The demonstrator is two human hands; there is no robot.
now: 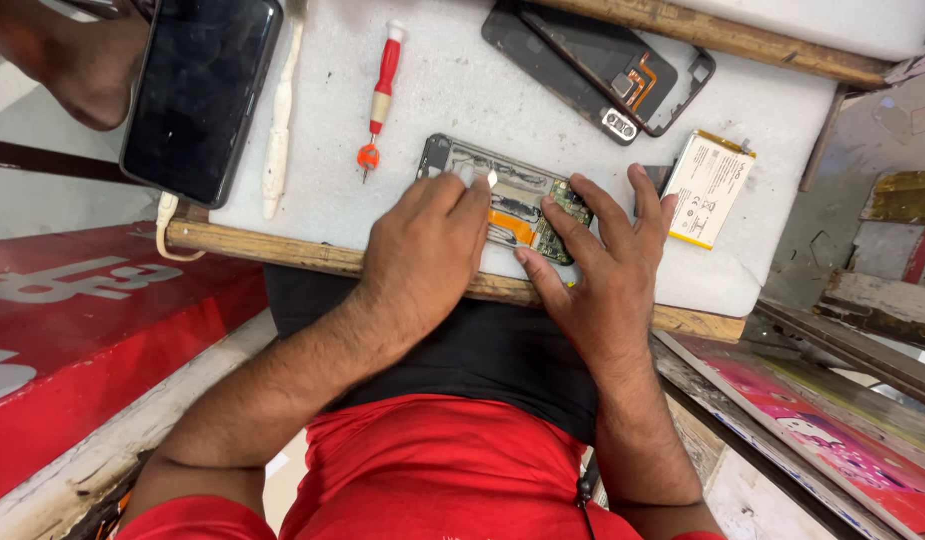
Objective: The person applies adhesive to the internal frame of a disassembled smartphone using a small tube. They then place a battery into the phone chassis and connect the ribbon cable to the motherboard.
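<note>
Phone [502,200] lies opened, back off, near the front edge of the white pad [452,80]. It looks thin, light and fragile, best steadied by its rim, clear of the circuit board. Left hand [427,250] pinches a small pick at its middle; right hand [602,270] lies spread, fingertips pressing its end. Battery [709,187], screwdriver [380,95] and back cover [607,65] crowd the wood-edged bench.

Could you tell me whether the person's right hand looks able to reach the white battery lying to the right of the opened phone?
Probably yes. The right hand rests on the opened phone, its outer fingers almost beside the white battery, and nothing lies between them on the white work board.
</note>
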